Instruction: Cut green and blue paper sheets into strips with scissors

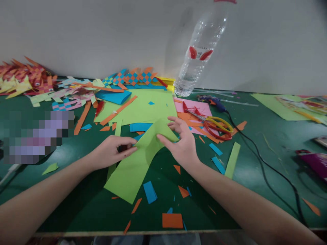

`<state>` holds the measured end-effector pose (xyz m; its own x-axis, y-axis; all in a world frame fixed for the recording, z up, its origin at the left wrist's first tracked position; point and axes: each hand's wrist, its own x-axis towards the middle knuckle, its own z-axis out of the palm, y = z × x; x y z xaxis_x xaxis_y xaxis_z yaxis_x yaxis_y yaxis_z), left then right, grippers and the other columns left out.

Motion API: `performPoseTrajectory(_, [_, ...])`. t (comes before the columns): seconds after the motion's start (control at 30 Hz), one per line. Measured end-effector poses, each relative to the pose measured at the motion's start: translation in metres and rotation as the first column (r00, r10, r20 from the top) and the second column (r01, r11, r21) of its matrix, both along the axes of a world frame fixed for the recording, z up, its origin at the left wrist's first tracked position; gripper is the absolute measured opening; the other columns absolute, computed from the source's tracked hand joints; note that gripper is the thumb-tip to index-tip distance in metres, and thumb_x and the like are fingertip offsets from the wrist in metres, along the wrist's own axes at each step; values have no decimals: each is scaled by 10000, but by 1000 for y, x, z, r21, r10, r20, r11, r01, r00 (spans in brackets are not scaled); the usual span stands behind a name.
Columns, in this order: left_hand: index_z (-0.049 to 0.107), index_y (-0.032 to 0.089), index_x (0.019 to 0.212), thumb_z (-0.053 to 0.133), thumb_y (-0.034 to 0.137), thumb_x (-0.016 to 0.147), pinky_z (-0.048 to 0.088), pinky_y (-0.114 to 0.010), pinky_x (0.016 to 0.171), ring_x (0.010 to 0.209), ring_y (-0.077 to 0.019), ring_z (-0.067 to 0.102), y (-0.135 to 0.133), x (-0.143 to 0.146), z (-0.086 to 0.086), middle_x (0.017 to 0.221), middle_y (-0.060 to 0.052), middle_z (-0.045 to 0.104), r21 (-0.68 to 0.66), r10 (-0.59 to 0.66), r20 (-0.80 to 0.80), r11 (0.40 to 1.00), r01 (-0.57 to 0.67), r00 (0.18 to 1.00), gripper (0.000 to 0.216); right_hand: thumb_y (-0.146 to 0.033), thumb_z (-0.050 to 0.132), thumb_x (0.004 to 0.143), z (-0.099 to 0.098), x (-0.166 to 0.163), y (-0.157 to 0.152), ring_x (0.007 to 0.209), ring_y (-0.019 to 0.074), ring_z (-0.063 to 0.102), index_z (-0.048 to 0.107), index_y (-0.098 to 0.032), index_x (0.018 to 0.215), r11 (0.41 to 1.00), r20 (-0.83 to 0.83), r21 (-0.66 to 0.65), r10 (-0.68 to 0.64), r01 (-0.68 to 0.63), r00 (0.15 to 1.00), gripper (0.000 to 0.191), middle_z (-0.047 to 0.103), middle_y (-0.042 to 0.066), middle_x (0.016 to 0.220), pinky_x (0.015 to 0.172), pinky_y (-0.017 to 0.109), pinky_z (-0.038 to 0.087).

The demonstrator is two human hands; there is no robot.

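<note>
A wide light-green paper strip (134, 172) is held above the table, its near end slanting down toward me and its far part bent over in a curve. My left hand (116, 151) pinches the strip's left edge between thumb and fingers. At the bent far end, my right hand (182, 141) has its thumb against the near face and its fingers curled around the right side. Behind the strip lies a larger green sheet (153, 107), with a blue paper piece (140, 127) at its near edge.
Scissors (217, 127) lie on orange and pink paper at the right, near a glue gun (214, 102) with a black cord. A large plastic bottle (199, 54) stands by the wall. Woven paper fish (133, 77) line the back. Paper scraps (172, 220) litter the green table (84, 207).
</note>
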<state>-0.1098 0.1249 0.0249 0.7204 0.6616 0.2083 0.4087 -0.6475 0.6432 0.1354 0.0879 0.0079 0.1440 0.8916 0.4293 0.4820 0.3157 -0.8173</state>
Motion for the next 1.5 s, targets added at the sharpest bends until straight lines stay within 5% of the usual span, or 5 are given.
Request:
performPoseTrajectory(0.23, [637, 171, 771, 542, 352, 940, 338, -162, 481, 502, -72, 433, 2, -1, -1, 567, 53, 522, -46, 87, 12, 995, -86, 996, 265, -410, 617, 901, 0, 1, 1, 1001, 239, 673, 571, -258, 1205, 999, -139, -48, 8, -15, 990, 343, 702, 75, 1050, 779, 407, 569])
performPoseTrajectory(0.47, [652, 172, 767, 555, 420, 938, 413, -180, 518, 589, -104, 527, 1, -2, -2, 688, 7, 620, -145, 168, 86, 977, -154, 982, 316, -487, 851, 681, 1, -6, 1, 1146, 279, 689, 524, -266, 1296, 920, -435, -124, 288, -373, 853, 731, 710, 110, 1253, 960, 475, 586])
performPoseTrajectory(0.7, [701, 178, 819, 627, 455, 907, 476, -191, 533, 628, -126, 591, -5, 0, 0, 747, -11, 676, -282, 208, 156, 946, -158, 966, 301, -448, 745, 794, -1, -8, -2, 777, 227, 745, 718, -226, 828, 871, -250, -321, 302, -373, 920, 226, 797, 65, 865, 727, 395, 599])
performPoseTrajectory(0.87, [723, 175, 853, 651, 475, 882, 467, -195, 521, 611, -129, 603, -1, 0, -3, 783, -20, 722, -266, 281, 164, 936, -232, 946, 309, -476, 656, 876, 3, -4, 0, 515, 151, 605, 619, -226, 544, 885, -97, -367, 272, -288, 958, 417, 675, 19, 551, 562, 326, 474])
performPoseTrajectory(1.5, [651, 185, 1140, 740, 402, 777, 558, -298, 676, 786, -201, 694, 14, -5, -15, 904, -36, 735, -545, 715, 398, 688, -479, 575, 432, -300, 576, 891, 3, -2, 4, 671, 149, 637, 611, -206, 1058, 921, -173, -291, 214, -258, 961, 195, 648, -31, 685, 672, 332, 521])
